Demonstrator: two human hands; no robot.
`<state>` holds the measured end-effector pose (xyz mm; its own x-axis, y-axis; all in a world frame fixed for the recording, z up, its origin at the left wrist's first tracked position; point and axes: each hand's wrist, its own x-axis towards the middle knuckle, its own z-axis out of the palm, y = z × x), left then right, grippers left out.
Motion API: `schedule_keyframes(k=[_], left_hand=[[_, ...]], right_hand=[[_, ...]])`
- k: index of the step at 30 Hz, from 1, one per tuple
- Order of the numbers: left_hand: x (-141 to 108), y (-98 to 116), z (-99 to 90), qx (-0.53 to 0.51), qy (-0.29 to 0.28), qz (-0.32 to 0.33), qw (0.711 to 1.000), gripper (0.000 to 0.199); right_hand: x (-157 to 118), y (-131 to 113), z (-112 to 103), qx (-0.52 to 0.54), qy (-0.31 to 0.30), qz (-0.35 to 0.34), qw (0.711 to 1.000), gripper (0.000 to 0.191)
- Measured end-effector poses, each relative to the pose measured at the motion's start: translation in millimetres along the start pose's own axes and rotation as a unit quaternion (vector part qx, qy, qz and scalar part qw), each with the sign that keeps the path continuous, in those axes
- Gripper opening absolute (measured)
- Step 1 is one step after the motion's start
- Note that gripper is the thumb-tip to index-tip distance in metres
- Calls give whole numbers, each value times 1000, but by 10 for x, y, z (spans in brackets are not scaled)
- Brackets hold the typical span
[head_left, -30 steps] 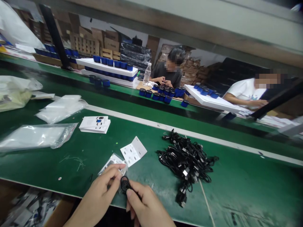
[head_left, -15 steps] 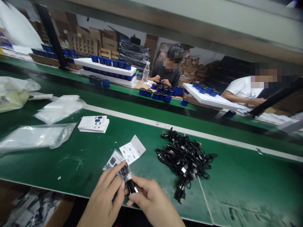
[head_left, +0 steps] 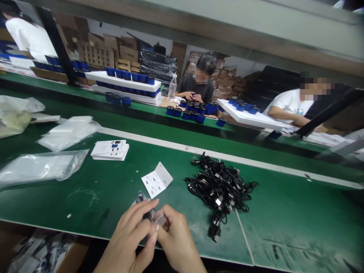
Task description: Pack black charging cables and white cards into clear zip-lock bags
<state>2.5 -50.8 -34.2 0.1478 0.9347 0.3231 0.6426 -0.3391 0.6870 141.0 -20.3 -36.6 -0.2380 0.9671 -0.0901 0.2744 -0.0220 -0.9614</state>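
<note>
Being pinched between the left hand (head_left: 127, 231) and the right hand (head_left: 178, 239), a small clear plastic bag (head_left: 155, 217) is held over the green bench (head_left: 57, 204) near its front edge, the grip of each hand pressed together on it. A folded white leaflet (head_left: 157, 180) is seen just above the hands, a heap of black cables (head_left: 218, 191) lies to the right, and a stack of printed cards (head_left: 110, 150) is placed left of centre.

Cardboard boxes (head_left: 224, 74) seemingly stacked against white wall (head_left: 99, 32).
</note>
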Motion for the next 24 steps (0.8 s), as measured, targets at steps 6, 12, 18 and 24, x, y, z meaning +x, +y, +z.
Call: schedule_keyframes(k=[6, 12, 18, 24], left_hand=[[233, -108, -255, -23, -154, -161, 975, 58], [253, -145, -254, -116, -146, -251, 950, 20], [220, -162, -201, -162, -112, -229, 953, 24], [233, -145, -232, -219, -89, -233, 943, 34]], right_hand=[[-16, -123, -125, 25, -83, -42, 995, 29], [-76, -96, -136, 180, -59, 30, 981, 32], [-93, -23, -117, 98, -3, 3, 995, 22], [-68, -24, -147, 121, 38, -46, 991, 21]])
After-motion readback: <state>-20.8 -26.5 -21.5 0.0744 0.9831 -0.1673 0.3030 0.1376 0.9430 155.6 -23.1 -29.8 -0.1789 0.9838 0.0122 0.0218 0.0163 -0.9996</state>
